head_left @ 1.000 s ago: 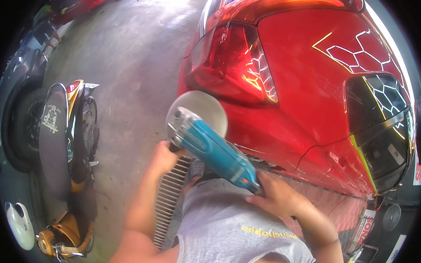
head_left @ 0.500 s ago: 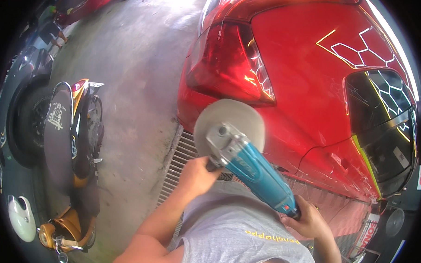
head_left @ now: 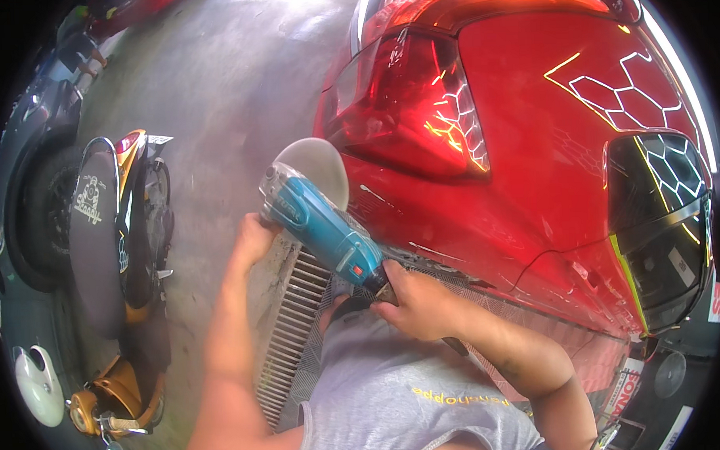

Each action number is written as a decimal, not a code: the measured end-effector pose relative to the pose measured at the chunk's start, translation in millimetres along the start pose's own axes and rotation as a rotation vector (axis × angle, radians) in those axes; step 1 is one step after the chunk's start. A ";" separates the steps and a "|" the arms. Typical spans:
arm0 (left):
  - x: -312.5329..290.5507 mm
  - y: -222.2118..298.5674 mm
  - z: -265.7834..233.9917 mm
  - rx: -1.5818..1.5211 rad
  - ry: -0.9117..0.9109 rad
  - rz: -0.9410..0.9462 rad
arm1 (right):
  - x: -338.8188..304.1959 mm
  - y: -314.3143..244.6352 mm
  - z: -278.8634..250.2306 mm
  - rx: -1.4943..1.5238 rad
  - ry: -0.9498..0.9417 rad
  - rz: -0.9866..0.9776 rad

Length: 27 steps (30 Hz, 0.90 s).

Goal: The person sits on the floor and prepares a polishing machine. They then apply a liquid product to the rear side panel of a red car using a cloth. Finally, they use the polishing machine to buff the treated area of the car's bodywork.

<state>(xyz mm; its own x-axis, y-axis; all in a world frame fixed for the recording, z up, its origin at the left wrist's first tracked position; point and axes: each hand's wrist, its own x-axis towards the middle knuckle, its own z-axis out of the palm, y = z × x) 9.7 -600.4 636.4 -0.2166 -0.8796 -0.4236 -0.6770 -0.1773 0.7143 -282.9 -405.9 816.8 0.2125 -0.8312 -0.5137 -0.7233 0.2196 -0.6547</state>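
I hold a teal polisher (head_left: 320, 222) with both hands beside the rear corner of a red car (head_left: 534, 203). My left hand (head_left: 256, 238) is closed at the side of the metal head, where the side handle is mostly hidden. Around the tool's rear end wraps my right hand (head_left: 418, 298). The pale round pad (head_left: 320, 164) is tilted toward the bumper corner, just below the tail light (head_left: 411, 112); whether it touches the paint I cannot tell. White streaks (head_left: 372, 196) mark the bumper near the pad.
A metal floor grating (head_left: 288, 323) runs beneath me. On the left stands a scooter with a dark seat (head_left: 99, 234) and orange body parts, with a dark vehicle's tyre (head_left: 54, 212) behind it. A white helmet (head_left: 36, 387) is at the lower left. A person (head_left: 80, 48) stands far left.
The polisher has swung left and slightly up to the bumper's corner, its pad now more edge-on. Both hands moved left with it, my right hand also upward.
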 end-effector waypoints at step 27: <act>-38.6 -8.1 43.3 -0.021 0.130 -0.023 | -6.5 37.5 13.3 -0.060 0.010 0.135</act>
<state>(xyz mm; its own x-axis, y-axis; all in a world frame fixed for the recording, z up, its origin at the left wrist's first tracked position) -6.9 -545.9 622.9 -0.1077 -0.9246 -0.3654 -0.6656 -0.2060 0.7174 -302.7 -385.4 788.2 0.1046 -0.8014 -0.5890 -0.7829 0.2989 -0.5457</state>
